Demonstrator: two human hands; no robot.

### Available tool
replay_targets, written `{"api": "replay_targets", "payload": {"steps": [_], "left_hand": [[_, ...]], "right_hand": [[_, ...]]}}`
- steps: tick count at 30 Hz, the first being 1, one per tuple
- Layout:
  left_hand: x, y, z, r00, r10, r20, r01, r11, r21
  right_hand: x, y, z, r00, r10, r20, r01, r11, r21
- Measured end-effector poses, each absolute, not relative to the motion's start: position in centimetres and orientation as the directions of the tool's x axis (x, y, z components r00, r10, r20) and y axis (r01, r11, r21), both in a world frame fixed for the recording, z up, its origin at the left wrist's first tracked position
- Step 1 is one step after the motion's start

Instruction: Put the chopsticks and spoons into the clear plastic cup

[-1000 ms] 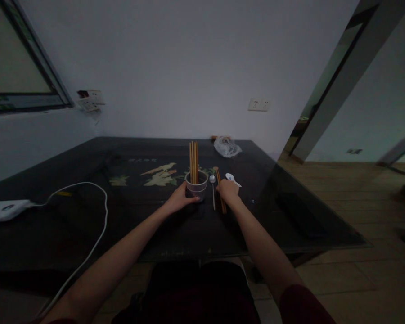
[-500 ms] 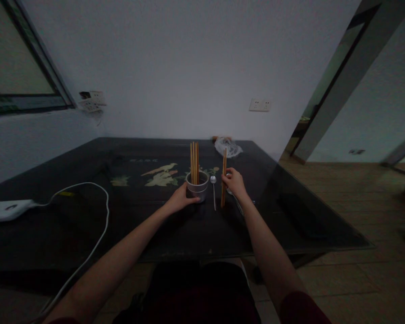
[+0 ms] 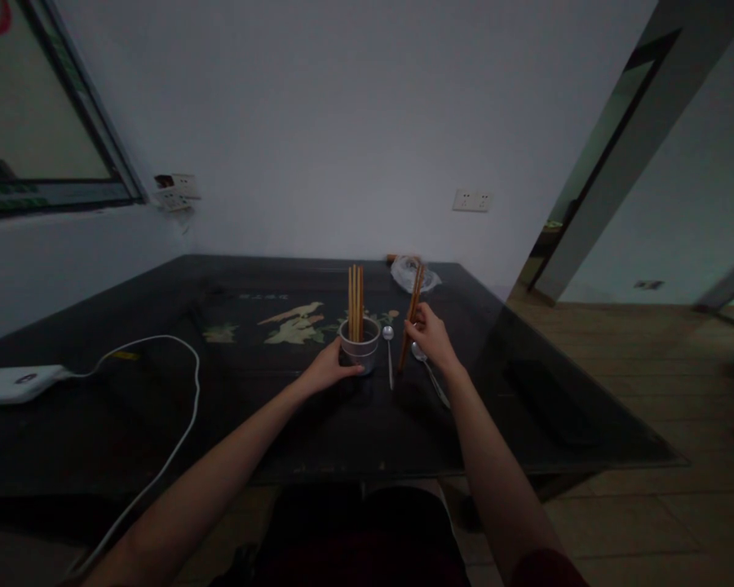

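Note:
My left hand (image 3: 330,367) is wrapped round the near left side of a metal cup (image 3: 360,350) on the table. Several wooden chopsticks (image 3: 355,303) stand upright in that cup. To the right, my right hand (image 3: 431,334) pinches a pair of chopsticks (image 3: 414,300), which tilt with their tops leaning right. Between cup and right hand lies a small long-handled spoon (image 3: 390,356). A larger spoon (image 3: 431,375) rests on the table just below my right hand.
The dark table (image 3: 342,436) has a painted bird picture. A crumpled plastic bag (image 3: 428,281) lies at its back edge. On the left is a white power strip (image 3: 18,383) with a white cable (image 3: 196,387). A dark flat object (image 3: 550,399) lies at right.
The chopsticks in my right hand have gone from nearly upright to tilted right, shifting slightly right. The larger spoon shows more fully now. My left hand still holds the cup.

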State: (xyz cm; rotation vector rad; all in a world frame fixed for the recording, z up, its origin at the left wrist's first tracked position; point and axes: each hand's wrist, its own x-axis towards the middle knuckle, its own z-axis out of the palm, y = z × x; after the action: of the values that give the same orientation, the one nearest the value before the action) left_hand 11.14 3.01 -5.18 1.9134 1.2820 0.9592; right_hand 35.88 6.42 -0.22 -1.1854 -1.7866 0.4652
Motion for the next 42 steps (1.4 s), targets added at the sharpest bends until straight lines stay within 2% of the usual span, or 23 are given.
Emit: {"api": "replay_targets", "payload": {"steps": [4, 8, 14, 19, 24, 38, 42], "left_hand": [[11.1, 3.1, -5.2, 0.263, 0.937, 0.229, 0.483, -0.333, 0.81], [11.1, 2.9, -4.9, 0.264, 0.935, 0.235, 0.499, -0.341, 0.797], [11.3, 2.6, -4.5, 0.27, 0.94, 0.209, 0.473, -0.318, 0.822], [11.4, 2.5, -4.3, 0.259, 0.942, 0.214, 0.462, -0.315, 0.829], [11.3, 2.6, -4.5, 0.264, 0.937, 0.227, 0.449, -0.328, 0.831], [11.2, 2.7, -4.7, 0.255, 0.936, 0.241, 0.41, -0.33, 0.85], [11.1, 2.8, -4.7, 0.249, 0.94, 0.235, 0.399, -0.321, 0.859]], "right_hand": [[35.9, 5.9, 0.3, -0.15, 0.863, 0.483, 0.514, 0.485, -0.707], [35.9, 5.6, 0.7, -0.13, 0.834, 0.536, 0.47, 0.528, -0.708], [35.8, 5.4, 1.0, -0.078, 0.843, 0.532, 0.367, 0.521, -0.771], [35.7, 5.4, 1.0, -0.063, 0.81, 0.583, 0.318, 0.57, -0.757], [35.5, 5.1, 1.3, -0.012, 0.84, 0.542, 0.281, 0.523, -0.805], [35.9, 4.1, 3.0, 0.02, 0.824, 0.566, 0.395, 0.513, -0.762], [36.4, 2.3, 5.8, 0.105, 0.723, 0.683, 0.475, 0.567, -0.673]]}}
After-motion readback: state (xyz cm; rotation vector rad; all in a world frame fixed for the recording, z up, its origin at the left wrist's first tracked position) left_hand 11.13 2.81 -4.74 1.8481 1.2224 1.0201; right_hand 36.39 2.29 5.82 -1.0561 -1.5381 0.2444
